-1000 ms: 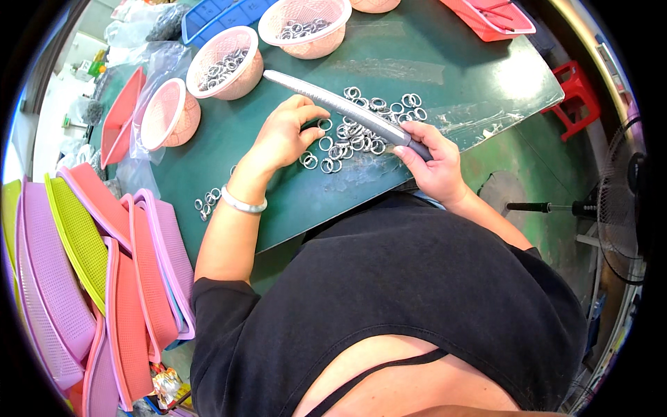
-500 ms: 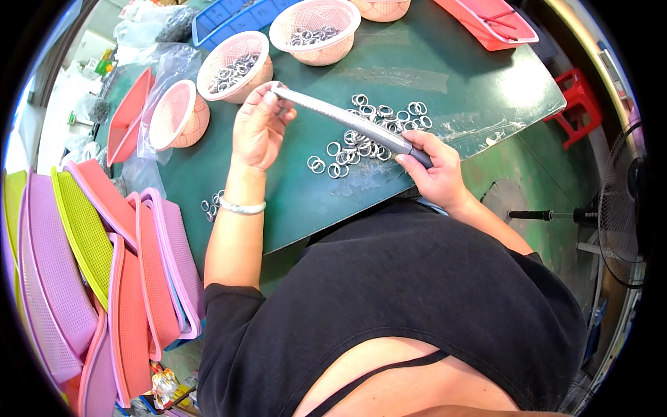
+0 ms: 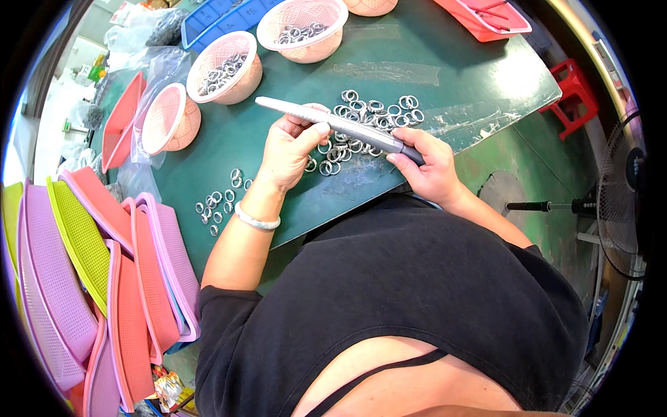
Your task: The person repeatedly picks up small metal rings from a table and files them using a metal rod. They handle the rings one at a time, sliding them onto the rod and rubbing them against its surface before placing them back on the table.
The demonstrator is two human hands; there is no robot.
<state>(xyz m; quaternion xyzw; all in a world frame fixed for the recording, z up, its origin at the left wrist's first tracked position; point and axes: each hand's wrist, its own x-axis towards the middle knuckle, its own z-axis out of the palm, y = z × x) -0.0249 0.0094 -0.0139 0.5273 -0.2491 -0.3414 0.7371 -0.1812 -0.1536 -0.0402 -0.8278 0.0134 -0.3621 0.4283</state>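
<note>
A tapered metal ring mandrel (image 3: 368, 130) with a dark handle slants over the green table, its thin pale end toward the left. My right hand (image 3: 432, 165) is closed around the handle. My left hand (image 3: 290, 149), with a pale bangle at the wrist, has its thumb and fingers closed about the shaft near its middle; whether a ring sits between them is hidden. Beneath and behind the mandrel lies a pile of silver rings (image 3: 358, 108), partly covered by it and my hands. A smaller group of rings (image 3: 228, 196) is scattered left of my left forearm.
Pink baskets with rings (image 3: 221, 96) stand at the back, beside a blue tray (image 3: 226, 21). A smaller pink basket (image 3: 191, 125) and red trays (image 3: 117, 128) sit farther left. Stacked coloured baskets (image 3: 128, 313) fill the left side. A red stool (image 3: 577, 104) and a fan (image 3: 618, 194) are right.
My left hand has moved from the mandrel's thin end right along the shaft to about its middle. The thin end is now bare, and more scattered rings show at the left.
</note>
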